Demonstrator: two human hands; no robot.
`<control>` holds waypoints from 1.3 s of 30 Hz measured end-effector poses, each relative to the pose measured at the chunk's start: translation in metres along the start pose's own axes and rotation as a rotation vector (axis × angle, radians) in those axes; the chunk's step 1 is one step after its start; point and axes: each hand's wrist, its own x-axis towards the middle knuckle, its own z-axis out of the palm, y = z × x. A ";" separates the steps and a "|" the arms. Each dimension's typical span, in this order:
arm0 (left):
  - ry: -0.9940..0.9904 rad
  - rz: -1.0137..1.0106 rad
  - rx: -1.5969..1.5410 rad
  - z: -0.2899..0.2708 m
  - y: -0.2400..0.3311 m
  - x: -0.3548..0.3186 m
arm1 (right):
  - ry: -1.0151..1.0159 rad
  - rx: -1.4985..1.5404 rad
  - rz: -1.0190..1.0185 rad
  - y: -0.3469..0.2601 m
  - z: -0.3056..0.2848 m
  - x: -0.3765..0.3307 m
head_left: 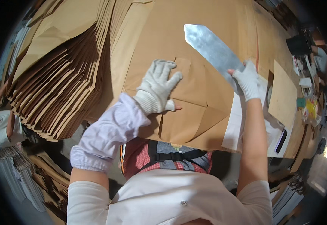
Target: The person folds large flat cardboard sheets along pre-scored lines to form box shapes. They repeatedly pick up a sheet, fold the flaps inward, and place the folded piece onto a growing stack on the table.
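Observation:
Brown kraft paper (188,122), creased and folded at its near end, lies on the table in front of me. My left hand (156,84), in a white knit glove with bare thumb tip, rests on it with the fingers spread. A pale sleeve cover wraps the left forearm. In my right hand (248,79), also gloved, is the near end of a long flat metal plate (213,45) with a pointed far end. The plate slants to the far left over the paper; whether it touches the paper I cannot tell.
A thick fanned stack of folded brown paper (56,88) fills the left side. White sheets (233,125), a tan board (283,93) and a dark slim object (281,141) lie at the right. Other people are partly visible at the left (6,125) and right (322,62) rims.

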 end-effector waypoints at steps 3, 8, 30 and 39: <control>0.057 -0.070 -0.117 0.002 0.001 0.003 | 0.191 0.351 -0.139 0.019 -0.009 -0.017; 0.317 -0.193 -0.040 0.030 -0.004 -0.063 | -0.197 0.618 -0.449 -0.004 0.002 -0.118; 0.012 -0.227 -0.151 -0.029 0.019 -0.105 | 0.056 0.354 -0.679 -0.025 0.043 -0.114; -0.071 -0.212 0.000 -0.012 0.024 -0.108 | 0.097 0.247 -0.909 -0.038 0.045 -0.154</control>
